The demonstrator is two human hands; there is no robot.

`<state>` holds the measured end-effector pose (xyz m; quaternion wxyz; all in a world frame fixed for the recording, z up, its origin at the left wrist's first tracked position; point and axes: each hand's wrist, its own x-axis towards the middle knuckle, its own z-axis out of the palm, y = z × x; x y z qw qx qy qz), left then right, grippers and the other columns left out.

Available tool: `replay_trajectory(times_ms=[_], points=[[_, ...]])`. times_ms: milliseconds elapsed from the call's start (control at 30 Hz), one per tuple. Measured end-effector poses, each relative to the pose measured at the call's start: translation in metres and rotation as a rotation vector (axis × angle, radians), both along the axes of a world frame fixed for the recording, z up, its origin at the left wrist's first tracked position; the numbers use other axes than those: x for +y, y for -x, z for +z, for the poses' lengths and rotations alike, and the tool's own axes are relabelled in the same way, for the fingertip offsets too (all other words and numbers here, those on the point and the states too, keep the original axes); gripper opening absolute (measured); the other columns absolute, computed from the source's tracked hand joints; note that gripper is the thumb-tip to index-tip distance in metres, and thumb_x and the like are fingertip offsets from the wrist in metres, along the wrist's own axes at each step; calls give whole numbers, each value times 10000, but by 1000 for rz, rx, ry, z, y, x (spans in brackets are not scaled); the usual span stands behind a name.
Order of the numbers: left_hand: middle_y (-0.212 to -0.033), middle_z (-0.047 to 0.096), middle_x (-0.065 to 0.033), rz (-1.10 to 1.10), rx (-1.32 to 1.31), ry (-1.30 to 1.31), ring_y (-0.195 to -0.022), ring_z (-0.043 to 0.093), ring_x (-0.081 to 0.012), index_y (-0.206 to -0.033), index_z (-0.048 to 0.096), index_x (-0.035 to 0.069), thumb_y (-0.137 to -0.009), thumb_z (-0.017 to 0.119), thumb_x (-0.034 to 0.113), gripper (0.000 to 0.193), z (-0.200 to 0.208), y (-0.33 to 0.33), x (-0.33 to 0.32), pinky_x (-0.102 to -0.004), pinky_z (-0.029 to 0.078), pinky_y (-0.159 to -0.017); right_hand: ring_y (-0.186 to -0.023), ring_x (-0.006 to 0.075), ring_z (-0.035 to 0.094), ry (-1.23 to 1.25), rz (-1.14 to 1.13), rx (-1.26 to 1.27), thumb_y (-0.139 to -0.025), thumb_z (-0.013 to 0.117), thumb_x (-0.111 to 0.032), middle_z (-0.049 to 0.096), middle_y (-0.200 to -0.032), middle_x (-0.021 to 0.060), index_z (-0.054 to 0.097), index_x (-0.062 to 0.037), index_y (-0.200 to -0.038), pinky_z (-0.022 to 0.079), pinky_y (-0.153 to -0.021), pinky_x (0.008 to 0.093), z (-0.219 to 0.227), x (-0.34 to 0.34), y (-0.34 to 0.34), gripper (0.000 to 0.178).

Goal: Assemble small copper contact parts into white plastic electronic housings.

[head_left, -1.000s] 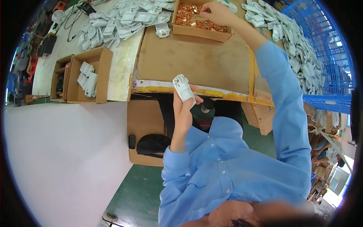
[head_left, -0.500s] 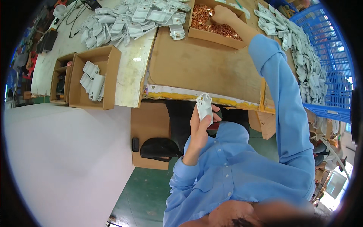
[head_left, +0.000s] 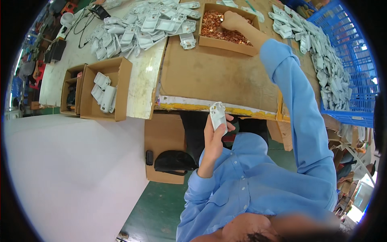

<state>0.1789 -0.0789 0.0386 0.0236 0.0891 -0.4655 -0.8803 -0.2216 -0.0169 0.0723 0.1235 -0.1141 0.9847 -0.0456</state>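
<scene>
My left hand (head_left: 213, 139) grips a white plastic casing (head_left: 218, 115) in front of the table's near edge. The casing is an elongated open shell with small metal-coloured bits at its upper end, and my thumb lies along its lower part. At the far side of the table, my right hand (head_left: 235, 21) reaches into a shallow cardboard box (head_left: 227, 46) full of small copper-coloured metal pieces (head_left: 211, 25). Its fingers are curled down at the pieces. Whatever they pinch is hidden.
A heap of white casings (head_left: 137, 30) covers the far left; more (head_left: 328, 76) lie at the right, beside a blue plastic crate (head_left: 350, 48). A cardboard box (head_left: 121, 86) with a few casings sits on the left table. A black bag (head_left: 174, 161) lies below, near a white surface (head_left: 72, 169).
The whole view has shifted slightly. My right hand has moved a little nearer and to the left among the copper-coloured pieces. My left hand still holds the casing.
</scene>
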Motion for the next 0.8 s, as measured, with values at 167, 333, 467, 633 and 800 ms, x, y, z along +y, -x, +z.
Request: replay_trajectory(times_ms=[167, 333, 467, 633, 800], points=[[-1093, 605, -89, -12, -4, 41, -851, 598, -129, -1215, 468, -3, -923, 474, 137, 324, 0, 2, 8, -283, 471, -767, -1057, 375, 634, 51, 2, -10, -808, 621, -240, 643, -1151, 248, 649, 40, -1117, 512, -902, 448, -11, 6, 17, 418], [-1093, 604, -97, -3, -25, 35, -851, 598, -131, -1230, 464, -6, -926, 476, 140, 337, -1, 6, 9, -283, 476, -770, -983, 374, 656, 130, 57, 34, -778, 614, -253, 668, -1045, 267, 688, 82, -984, 530, -853, 433, -14, 10, 18, 400], [-1092, 604, -106, 16, -46, 31, -853, 598, -132, -1242, 460, -12, -929, 482, 140, 349, -2, 9, 7, -279, 478, -769, -839, 342, 675, 162, 95, 54, -738, 639, -247, 693, -933, 237, 703, 63, -910, 545, -742, 417, -12, 14, 25, 360], [-1108, 603, -119, 23, -63, 73, -753, 598, -140, -1301, 413, -2, -920, 477, 129, 408, -1, 13, 6, -281, 488, -726, -652, 188, 580, 410, 174, -75, -729, 685, -259, 644, -708, 105, 680, 10, -775, 471, -591, 319, 7, 40, 9, 274], [-1128, 598, -129, 8, -21, 94, -707, 602, -149, -1323, 394, 6, -923, 446, 149, 428, 21, 23, 9, -284, 504, -667, -594, 71, 485, 664, 411, -284, -828, 668, -201, 567, -669, -19, 627, -42, -791, 400, -518, 265, 85, 63, -119, 168]])
